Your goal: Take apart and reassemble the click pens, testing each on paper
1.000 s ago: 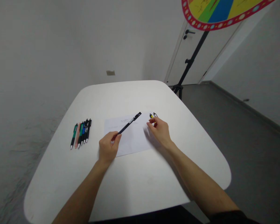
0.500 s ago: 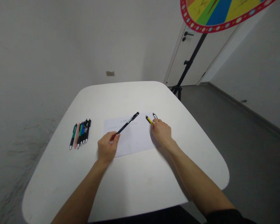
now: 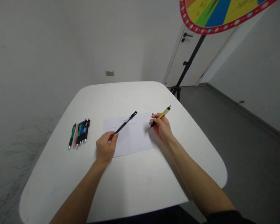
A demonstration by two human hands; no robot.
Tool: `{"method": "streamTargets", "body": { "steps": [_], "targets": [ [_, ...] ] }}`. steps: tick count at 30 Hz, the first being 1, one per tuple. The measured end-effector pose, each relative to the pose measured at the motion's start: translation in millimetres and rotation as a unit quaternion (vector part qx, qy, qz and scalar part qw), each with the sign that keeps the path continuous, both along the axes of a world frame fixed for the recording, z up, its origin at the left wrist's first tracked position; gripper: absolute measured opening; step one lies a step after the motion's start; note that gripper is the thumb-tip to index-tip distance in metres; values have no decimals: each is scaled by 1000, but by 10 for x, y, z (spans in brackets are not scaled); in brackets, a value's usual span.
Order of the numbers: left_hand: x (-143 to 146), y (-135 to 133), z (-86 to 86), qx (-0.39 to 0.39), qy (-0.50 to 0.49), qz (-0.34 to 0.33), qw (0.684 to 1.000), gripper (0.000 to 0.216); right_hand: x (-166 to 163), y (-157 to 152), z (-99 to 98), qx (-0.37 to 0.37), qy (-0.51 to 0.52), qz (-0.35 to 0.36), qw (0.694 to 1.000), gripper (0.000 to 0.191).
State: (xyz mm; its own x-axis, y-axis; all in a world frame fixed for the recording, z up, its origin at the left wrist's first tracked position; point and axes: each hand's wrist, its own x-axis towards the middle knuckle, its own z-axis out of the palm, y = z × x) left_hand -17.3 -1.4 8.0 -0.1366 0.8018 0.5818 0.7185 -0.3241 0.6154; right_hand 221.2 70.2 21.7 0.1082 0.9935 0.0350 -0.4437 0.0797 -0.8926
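My left hand point(image 3: 105, 147) is closed round the lower end of a black pen point(image 3: 126, 122), which slants up to the right over a white sheet of paper point(image 3: 130, 137). My right hand point(image 3: 162, 127) grips a yellow pen point(image 3: 162, 114) in a writing hold, tip down at the sheet's right edge. The sheet lies flat in the middle of the white table point(image 3: 130, 186) and carries faint writing near its top.
A row of several pens point(image 3: 79, 133), green, pink, blue and black, lies at the table's left. Behind the table stands a coloured prize wheel point(image 3: 214, 14) on a black tripod stand point(image 3: 185, 68), in front of a white door. Grey floor lies to the right.
My right hand has picked the yellow pen up off the table beside the sheet and turned it into a writing grip. My left hand with the black pen has barely moved.
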Motion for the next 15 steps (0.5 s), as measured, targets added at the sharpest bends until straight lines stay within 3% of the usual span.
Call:
{"method": "streamTargets", "body": {
  "steps": [3, 9, 15],
  "targets": [
    [-1, 1, -1, 2, 0, 1, 1000, 21, 42, -8, 49, -16, 14, 30, 999, 23],
    [-3, 1, 10, 6, 5, -1, 1000, 19, 101, -50, 116, -21, -10, 89, 996, 66],
    [0, 1, 8, 13, 6, -2, 1000, 19, 94, -23, 85, -26, 43, 89, 995, 67]
  ]
}}
